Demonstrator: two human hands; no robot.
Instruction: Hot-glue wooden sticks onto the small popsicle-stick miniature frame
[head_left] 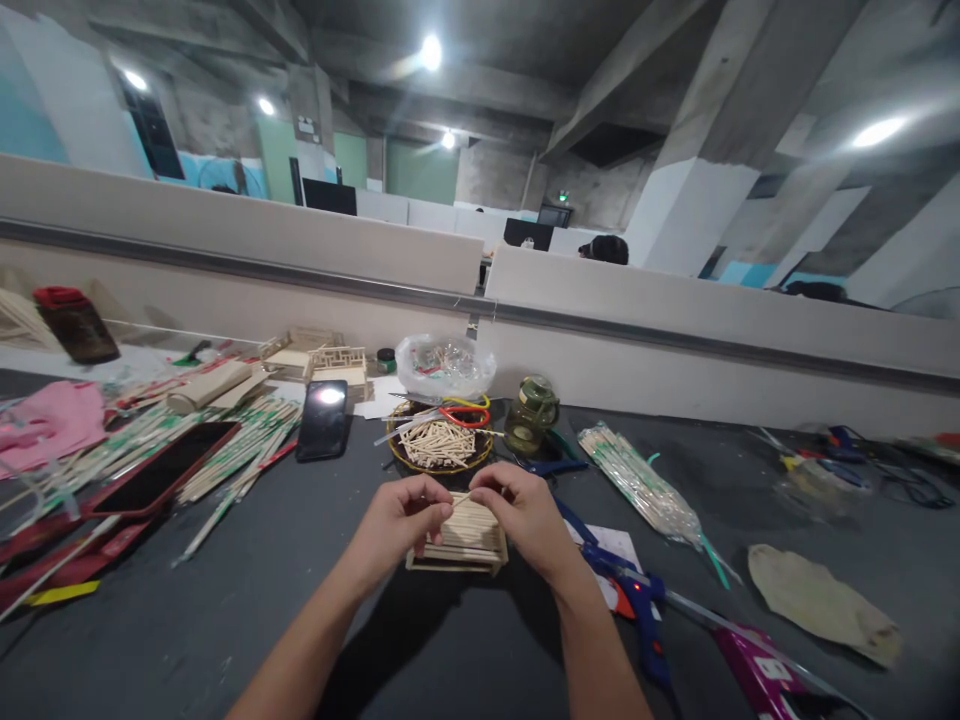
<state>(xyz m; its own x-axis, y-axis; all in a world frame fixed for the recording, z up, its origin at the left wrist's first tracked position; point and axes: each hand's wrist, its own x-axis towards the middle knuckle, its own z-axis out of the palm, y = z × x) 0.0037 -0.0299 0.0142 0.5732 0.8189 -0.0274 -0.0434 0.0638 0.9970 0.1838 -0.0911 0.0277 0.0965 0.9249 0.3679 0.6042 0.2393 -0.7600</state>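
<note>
A small structure of pale wooden sticks [469,545] sits on the dark table, its top made of sticks laid side by side. Just over its far edge, my left hand [405,520] and my right hand [525,515] face each other with fingertips pinched. Between them runs a thin wooden stick [462,499], one end in each hand. Behind the structure stands a round basket [391,455] with many short cut sticks [439,443] in it. Red-and-yellow-handled scissors [465,412] lie across that basket's far side.
A blue glue gun [637,600] with a lit red light lies at right, near a bag of sticks [637,480]. A green-lidded jar [531,415] and plastic bowl [446,365] stand behind. Two phones [322,420] and stick bundles [247,445] are left. A low partition [712,340] closes the back.
</note>
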